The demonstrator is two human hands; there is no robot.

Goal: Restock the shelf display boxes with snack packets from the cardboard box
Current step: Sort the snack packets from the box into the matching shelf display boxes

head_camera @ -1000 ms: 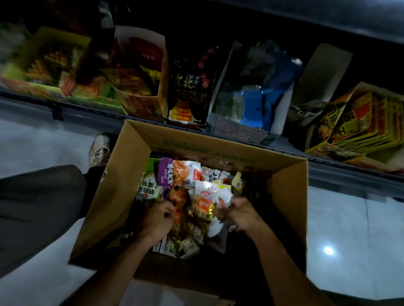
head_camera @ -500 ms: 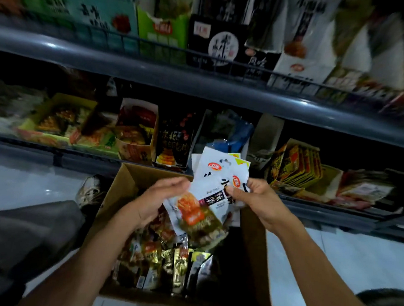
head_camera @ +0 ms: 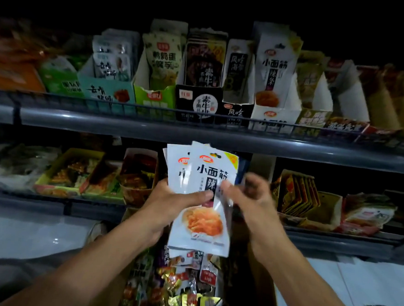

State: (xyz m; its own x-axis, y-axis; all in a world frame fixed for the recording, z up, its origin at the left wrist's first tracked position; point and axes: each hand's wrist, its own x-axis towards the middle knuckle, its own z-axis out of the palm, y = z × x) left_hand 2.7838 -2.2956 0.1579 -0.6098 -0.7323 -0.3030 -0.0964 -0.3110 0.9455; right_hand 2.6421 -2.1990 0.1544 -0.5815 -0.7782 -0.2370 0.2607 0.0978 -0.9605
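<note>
Both hands are raised before the shelves: a fanned stack of white snack packets is gripped by the left hand, thumb laid across the front, while its right edge is pinched by the blurred right hand. Below them, the cardboard box is filled with mixed packets. A matching white display box is seen on the upper shelf.

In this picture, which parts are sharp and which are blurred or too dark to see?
Head view: white packets in the left hand are sharp; the right hand is motion-blurred; the far ends of the upper shelf smear; the top is black.
</note>
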